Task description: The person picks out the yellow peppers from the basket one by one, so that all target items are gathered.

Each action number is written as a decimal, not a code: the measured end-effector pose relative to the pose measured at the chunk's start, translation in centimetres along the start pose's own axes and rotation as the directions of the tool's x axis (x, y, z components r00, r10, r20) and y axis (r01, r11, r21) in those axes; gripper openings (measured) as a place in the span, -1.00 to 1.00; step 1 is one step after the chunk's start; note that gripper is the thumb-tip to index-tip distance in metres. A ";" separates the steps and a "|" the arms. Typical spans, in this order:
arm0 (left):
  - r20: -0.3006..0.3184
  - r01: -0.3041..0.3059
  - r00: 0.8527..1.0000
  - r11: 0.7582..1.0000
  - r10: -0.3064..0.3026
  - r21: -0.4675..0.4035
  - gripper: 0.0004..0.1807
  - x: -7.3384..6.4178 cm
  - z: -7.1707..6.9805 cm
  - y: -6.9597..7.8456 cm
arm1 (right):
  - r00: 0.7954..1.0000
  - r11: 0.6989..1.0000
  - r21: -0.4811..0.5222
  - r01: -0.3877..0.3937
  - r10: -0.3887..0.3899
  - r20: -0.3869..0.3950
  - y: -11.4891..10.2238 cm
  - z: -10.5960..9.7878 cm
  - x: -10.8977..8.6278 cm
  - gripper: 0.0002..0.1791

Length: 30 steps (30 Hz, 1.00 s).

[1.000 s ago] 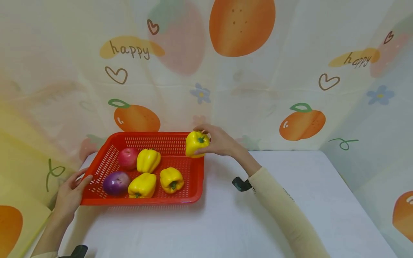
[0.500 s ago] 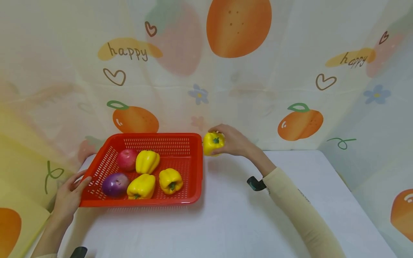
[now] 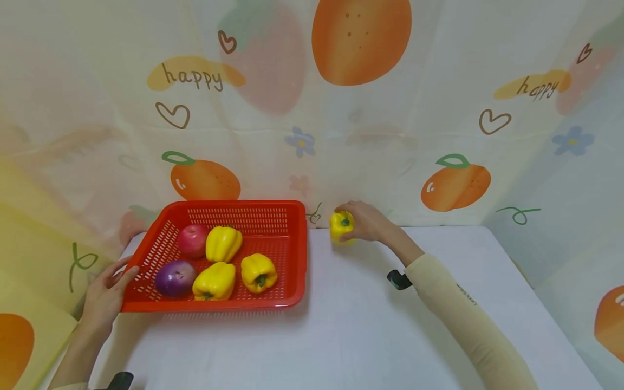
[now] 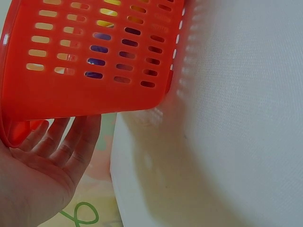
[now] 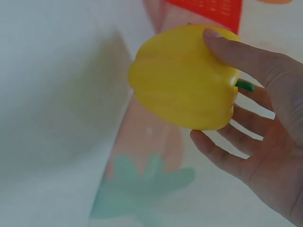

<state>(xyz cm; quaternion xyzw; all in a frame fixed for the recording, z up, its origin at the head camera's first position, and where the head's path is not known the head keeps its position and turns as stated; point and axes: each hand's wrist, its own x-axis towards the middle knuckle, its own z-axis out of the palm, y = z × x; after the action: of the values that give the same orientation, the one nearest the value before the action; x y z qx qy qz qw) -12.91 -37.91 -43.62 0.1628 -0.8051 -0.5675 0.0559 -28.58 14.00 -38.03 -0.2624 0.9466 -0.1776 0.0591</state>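
My right hand (image 3: 366, 221) holds a yellow bell pepper (image 3: 342, 225) between thumb and fingers, right of the red basket (image 3: 214, 305), near the table's back edge. In the right wrist view, the bell pepper (image 5: 184, 78) has its green stem toward the palm. Whether its base touches the table I cannot tell. At the basket's left end, my left hand (image 3: 104, 292) grips the rim, its fingers on the outer side in the left wrist view. Inside the basket lie a pink-red apple-like fruit (image 3: 193, 240), a purple round vegetable (image 3: 175, 278) and several yellow bell peppers (image 3: 214, 281).
A white cloth covers the table (image 3: 341, 336), which extends in front and to the right of the basket. Behind it hangs a fruit-printed curtain (image 3: 361, 151), close to the basket's back rim and my right hand.
My right hand has carried the yellow bell pepper from over the basket's back right corner rightward past the rim, and lower. The left hand and the basket have stayed in place.
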 end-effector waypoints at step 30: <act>-0.011 0.021 1.000 1.000 -0.022 -0.014 -0.37 -0.3 0.1 0.1 | 0.998 0.997 0.073 -0.010 0.005 0.068 2.6 1.3 -0.1 -0.19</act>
<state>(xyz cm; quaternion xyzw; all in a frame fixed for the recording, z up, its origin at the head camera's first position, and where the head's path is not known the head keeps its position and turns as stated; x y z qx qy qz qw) -12.70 -37.69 -43.51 0.1744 -0.7989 -0.5729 0.0557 -29.53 15.75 -40.18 -0.2625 0.9378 -0.2031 0.1016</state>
